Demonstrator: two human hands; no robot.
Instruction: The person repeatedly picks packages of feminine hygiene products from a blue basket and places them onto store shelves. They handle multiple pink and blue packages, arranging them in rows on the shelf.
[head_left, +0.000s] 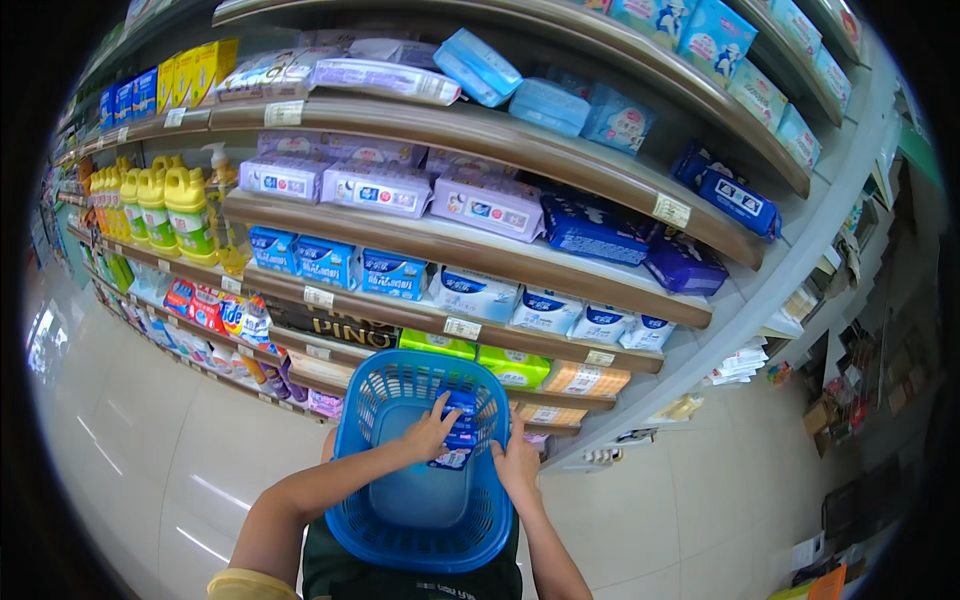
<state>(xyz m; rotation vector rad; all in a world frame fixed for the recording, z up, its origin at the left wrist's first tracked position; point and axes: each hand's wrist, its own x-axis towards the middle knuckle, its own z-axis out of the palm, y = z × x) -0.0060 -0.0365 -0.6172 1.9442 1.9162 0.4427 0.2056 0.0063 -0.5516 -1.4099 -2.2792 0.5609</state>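
Note:
A blue plastic basket (420, 555) with slotted walls sits before me, over my lap. My left hand (431, 435) reaches into it from the left, its spread fingers touching dark blue packs (451, 456) of what look like sanitary pads. The packs stand in a row along the basket's right inner side. Whether my fingers grip a pack or only rest on it, I cannot tell. My right hand (517, 461) holds the basket's right rim, fingers along the outside and thumb near the edge.
Store shelves (450, 217) curve across the front, with lilac packs (375, 186), light blue packs (551, 105), wet-wipe packs (474, 291) and green tissue packs (514, 366). Yellow detergent jugs (186, 214) stand left. A pale shelf end (720, 337) borders the tiled floor (637, 502). Boxes lie far right.

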